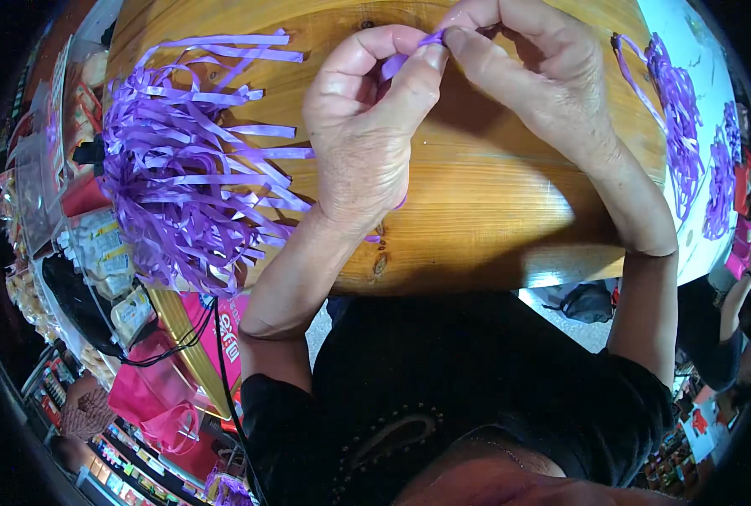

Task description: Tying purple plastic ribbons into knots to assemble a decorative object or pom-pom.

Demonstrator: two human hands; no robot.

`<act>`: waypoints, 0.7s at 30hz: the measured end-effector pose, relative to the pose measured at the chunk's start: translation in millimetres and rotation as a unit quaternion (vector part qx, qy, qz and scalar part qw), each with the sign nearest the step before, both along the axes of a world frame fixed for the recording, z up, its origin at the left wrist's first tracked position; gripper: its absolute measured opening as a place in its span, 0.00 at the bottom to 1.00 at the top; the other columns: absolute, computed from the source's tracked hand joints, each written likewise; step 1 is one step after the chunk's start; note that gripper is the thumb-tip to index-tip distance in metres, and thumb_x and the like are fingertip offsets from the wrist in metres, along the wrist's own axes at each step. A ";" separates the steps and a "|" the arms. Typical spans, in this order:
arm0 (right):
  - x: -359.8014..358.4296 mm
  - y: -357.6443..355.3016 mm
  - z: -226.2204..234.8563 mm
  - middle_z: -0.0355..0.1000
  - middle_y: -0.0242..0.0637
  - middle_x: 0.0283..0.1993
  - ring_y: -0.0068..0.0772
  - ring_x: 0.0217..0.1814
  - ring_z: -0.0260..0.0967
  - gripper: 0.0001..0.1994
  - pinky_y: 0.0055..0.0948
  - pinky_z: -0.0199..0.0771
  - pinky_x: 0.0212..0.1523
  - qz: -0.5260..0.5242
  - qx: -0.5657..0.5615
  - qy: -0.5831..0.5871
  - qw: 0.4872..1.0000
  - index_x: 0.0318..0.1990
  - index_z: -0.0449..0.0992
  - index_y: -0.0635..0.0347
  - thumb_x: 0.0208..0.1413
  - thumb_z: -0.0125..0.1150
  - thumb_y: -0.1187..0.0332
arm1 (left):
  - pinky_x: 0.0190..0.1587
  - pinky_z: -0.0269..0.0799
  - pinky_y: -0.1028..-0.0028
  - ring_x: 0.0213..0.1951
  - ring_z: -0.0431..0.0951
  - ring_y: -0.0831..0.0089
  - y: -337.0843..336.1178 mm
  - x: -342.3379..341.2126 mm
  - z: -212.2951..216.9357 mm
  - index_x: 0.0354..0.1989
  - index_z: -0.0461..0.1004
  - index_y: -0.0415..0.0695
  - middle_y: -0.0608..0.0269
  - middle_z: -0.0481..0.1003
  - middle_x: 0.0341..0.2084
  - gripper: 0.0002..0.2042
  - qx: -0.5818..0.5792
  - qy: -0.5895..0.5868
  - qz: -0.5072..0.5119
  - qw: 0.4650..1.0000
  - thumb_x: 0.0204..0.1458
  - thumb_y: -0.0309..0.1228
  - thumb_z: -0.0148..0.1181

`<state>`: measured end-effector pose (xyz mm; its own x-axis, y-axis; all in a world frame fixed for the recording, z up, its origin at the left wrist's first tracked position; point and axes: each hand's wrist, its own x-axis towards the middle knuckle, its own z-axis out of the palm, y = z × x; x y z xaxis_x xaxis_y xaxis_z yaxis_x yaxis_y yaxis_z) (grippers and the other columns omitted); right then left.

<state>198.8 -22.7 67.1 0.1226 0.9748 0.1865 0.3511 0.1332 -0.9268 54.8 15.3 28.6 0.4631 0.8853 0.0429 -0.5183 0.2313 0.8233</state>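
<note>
Above the wooden table point(493, 228), my left hand point(363, 126) and my right hand point(540, 80) meet at the fingertips. Both pinch a narrow purple ribbon point(431, 39) between thumb and forefinger. More of that ribbon curls inside my left fingers, and a bit of purple shows below my left wrist; the rest is hidden by my hand. Left of my left hand lies a large heap of cut purple ribbons point(182, 181), its loose ends pointing toward my forearm. Looped purple ribbon bundles point(677, 122) hang together on the right side, away from my right hand.
A white surface point(704, 72) adjoins the table on the right, under the bundles. Plastic-wrapped packages point(101, 244) crowd the left edge, with a black cable point(217, 363) and a pink bag point(148, 392) below. Another person's arm point(734, 308) shows at far right.
</note>
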 end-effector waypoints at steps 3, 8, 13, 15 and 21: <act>11.4 26.1 -42.2 0.71 0.26 0.28 0.12 0.31 0.64 0.03 0.14 0.65 0.32 0.168 0.424 0.106 0.884 0.31 0.74 0.63 0.51 0.55 0.76 | 0.27 0.62 0.86 0.28 0.68 0.87 -0.1 2.0 0.0 0.36 0.72 0.38 0.69 0.72 0.27 0.07 0.008 0.000 -0.002 1.000 0.48 0.18 0.57; 0.7 -7.6 14.1 0.71 0.26 0.29 0.13 0.30 0.65 0.04 0.14 0.65 0.32 -0.001 -0.151 0.154 0.977 0.34 0.74 0.65 0.53 0.55 0.74 | 0.26 0.59 0.85 0.30 0.71 0.84 8.8 -9.7 -6.7 0.38 0.72 0.39 0.64 0.74 0.29 0.08 -0.084 -0.099 -0.094 0.987 0.48 0.19 0.58; -3.3 -13.7 14.7 0.72 0.29 0.30 0.17 0.32 0.69 0.05 0.17 0.69 0.34 0.018 -0.103 0.255 0.961 0.35 0.73 0.65 0.54 0.56 0.74 | 0.25 0.59 0.82 0.30 0.71 0.83 9.8 -7.0 -6.4 0.38 0.73 0.39 0.63 0.75 0.30 0.08 -0.095 -0.130 -0.126 0.979 0.49 0.20 0.57; -5.1 -13.5 15.5 0.73 0.31 0.31 0.19 0.33 0.70 0.05 0.18 0.70 0.35 0.006 -0.089 0.263 0.961 0.36 0.73 0.66 0.53 0.56 0.74 | 0.25 0.58 0.82 0.29 0.70 0.83 9.1 -6.7 -8.1 0.37 0.73 0.40 0.64 0.75 0.30 0.07 -0.125 -0.133 -0.118 0.976 0.49 0.21 0.57; -7.2 -12.5 14.1 0.73 0.38 0.31 0.29 0.33 0.72 0.07 0.22 0.71 0.34 -0.074 0.091 -0.123 0.985 0.35 0.74 0.66 0.48 0.60 0.76 | 0.24 0.58 0.82 0.27 0.68 0.83 9.6 -8.5 -6.9 0.36 0.73 0.40 0.64 0.75 0.31 0.06 -0.126 -0.131 -0.118 0.976 0.49 0.21 0.57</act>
